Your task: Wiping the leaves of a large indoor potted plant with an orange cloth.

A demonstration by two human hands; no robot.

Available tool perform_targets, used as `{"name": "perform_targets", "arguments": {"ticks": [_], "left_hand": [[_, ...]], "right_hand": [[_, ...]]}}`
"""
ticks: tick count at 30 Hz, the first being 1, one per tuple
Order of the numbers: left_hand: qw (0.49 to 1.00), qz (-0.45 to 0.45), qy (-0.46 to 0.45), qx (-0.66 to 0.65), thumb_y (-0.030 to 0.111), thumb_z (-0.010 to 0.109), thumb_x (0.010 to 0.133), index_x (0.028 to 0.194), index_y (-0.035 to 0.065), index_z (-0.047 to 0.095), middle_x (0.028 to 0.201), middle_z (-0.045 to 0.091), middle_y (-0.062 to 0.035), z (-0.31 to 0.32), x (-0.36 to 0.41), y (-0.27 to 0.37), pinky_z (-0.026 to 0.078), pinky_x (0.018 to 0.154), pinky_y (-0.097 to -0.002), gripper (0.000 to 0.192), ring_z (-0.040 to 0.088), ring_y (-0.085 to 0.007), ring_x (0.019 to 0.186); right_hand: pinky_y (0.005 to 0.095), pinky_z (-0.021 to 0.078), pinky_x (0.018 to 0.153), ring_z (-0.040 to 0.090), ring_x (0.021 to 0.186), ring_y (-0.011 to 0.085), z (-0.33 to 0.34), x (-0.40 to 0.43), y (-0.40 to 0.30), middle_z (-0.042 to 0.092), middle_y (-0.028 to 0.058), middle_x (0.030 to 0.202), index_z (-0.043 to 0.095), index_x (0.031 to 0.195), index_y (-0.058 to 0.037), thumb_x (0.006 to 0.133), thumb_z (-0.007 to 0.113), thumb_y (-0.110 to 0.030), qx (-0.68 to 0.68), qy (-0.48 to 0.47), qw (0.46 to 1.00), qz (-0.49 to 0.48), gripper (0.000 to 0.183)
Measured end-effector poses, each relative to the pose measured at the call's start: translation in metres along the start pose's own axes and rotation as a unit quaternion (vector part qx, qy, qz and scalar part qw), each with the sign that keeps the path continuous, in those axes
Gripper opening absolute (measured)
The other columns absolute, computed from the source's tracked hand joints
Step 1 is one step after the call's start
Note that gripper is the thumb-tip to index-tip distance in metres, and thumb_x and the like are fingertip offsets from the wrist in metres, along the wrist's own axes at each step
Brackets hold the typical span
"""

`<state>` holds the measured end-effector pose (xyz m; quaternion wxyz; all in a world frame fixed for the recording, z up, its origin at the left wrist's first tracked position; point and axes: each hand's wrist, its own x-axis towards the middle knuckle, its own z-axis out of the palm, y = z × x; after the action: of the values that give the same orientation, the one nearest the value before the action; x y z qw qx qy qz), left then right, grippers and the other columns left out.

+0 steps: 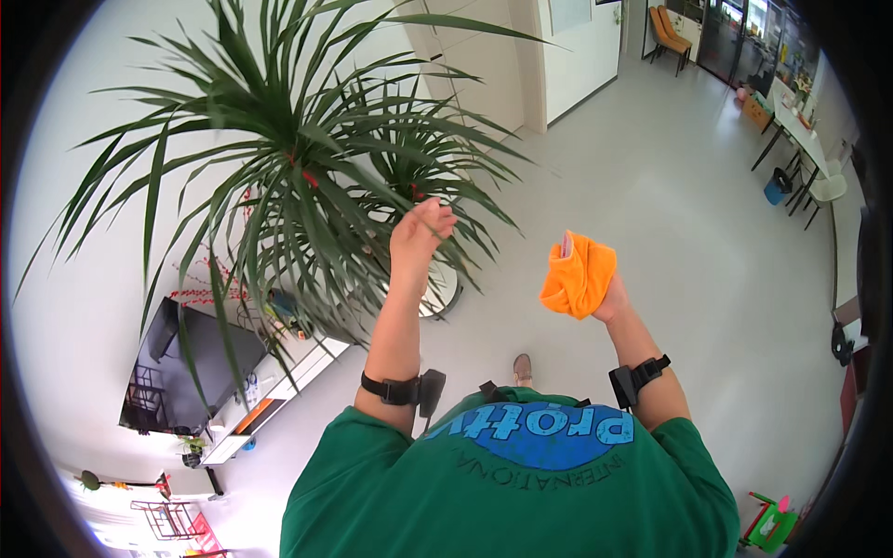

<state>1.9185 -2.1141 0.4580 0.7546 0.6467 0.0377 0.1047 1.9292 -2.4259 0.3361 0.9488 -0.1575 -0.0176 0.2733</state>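
Note:
My right hand point(612, 298) grips a bunched orange cloth point(579, 277) with a small label near its upper edge. The cloth covers most of the fingers. My left hand point(422, 234) is raised among the long, narrow green leaves of a tall potted plant point(279, 139), its fingers partly curled. A leaf runs up to this hand and another shows just past the fingers; whether it is pinched is hard to make out. Red ties point(310, 179) mark the plant's stems. Below the leaves, part of a round white pot or base point(441, 289) shows on the floor.
A wall-mounted television point(202, 363) hangs over a low white cabinet point(307, 366) at left. A door point(481, 63) stands behind the plant. On the right are a white table point(802, 136), a blue bin point(776, 187) and a small green chair point(773, 526). Grey floor point(670, 181) stretches ahead.

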Motion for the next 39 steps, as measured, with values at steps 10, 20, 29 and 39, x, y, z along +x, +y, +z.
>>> {"name": "perform_targets", "arguments": {"ticks": [10, 20, 29, 39], "left_hand": [[0.991, 0.057, 0.034, -0.113, 0.031, 0.057, 0.097, 0.124, -0.0086, 0.051, 0.108, 0.064, -0.0177, 0.037, 0.109, 0.018, 0.056, 0.083, -0.0367, 0.049, 0.064, -0.0248, 0.098], [0.977, 0.111, 0.171, -0.064, 0.021, 0.052, 0.099, 0.083, -0.0012, 0.059, 0.074, 0.066, -0.011, 0.05, 0.119, 0.021, 0.056, 0.068, -0.032, 0.028, 0.067, -0.0204, 0.065], [0.937, 0.079, 0.342, -0.006, 0.015, 0.049, 0.099, 0.079, 0.0032, 0.052, 0.071, 0.06, -0.0029, 0.066, 0.076, 0.005, 0.05, 0.061, -0.024, 0.023, 0.064, -0.0126, 0.065], [0.879, 0.06, 0.423, 0.212, 0.01, 0.057, 0.093, 0.072, 0.0001, 0.044, 0.059, 0.043, -0.0033, 0.086, 0.04, -0.016, 0.035, 0.05, -0.0269, 0.026, 0.041, -0.0073, 0.054]], "right_hand": [[0.0424, 0.0443, 0.103, 0.054, 0.12, 0.026, 0.012, 0.078, -0.09, 0.053, 0.0117, 0.132, 0.044, 0.136, -0.0025, 0.103, 0.03, -0.042, -0.058, -0.021, 0.995, 0.073, 0.053], [0.044, 0.0471, 0.1, 0.056, 0.117, 0.0262, 0.062, 0.191, -0.123, 0.053, 0.0127, 0.133, 0.042, 0.138, -0.0015, 0.102, 0.035, -0.039, -0.086, -0.072, 0.972, 0.209, 0.052], [0.0377, 0.0519, 0.091, 0.06, 0.108, 0.0225, 0.159, 0.308, -0.063, 0.057, 0.0105, 0.125, 0.048, 0.131, -0.002, 0.1, 0.042, -0.034, -0.194, -0.289, 0.833, 0.431, 0.045], [0.0413, 0.0562, 0.069, 0.068, 0.081, 0.0281, 0.242, 0.411, 0.13, 0.068, 0.0145, 0.092, 0.062, 0.106, -0.0027, 0.101, 0.039, -0.04, -0.275, -0.221, 0.791, 0.499, 0.044]]}}
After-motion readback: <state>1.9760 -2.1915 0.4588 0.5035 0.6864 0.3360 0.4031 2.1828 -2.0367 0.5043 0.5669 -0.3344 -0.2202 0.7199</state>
